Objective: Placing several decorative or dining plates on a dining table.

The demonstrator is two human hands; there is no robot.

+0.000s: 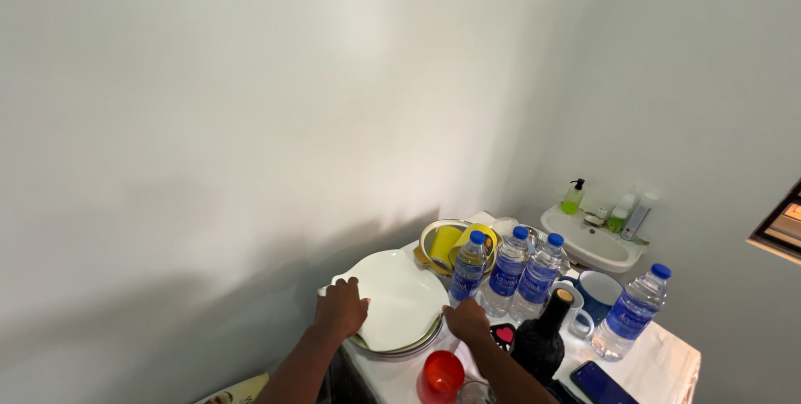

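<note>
My left hand rests on the left rim of a white plate, the top one of a small stack at the near left end of a white table. At the plate's right edge my right hand grips it, fingers curled over the rim. Both forearms reach in from the bottom of the view. The plate tilts slightly and a white cloth or paper corner shows at its left side.
Several blue-capped water bottles stand right of the plates, another farther right. A metal bowl with a yellow cup, a red cup, a dark bottle, a blue mug, a phone and a wall sink crowd the area.
</note>
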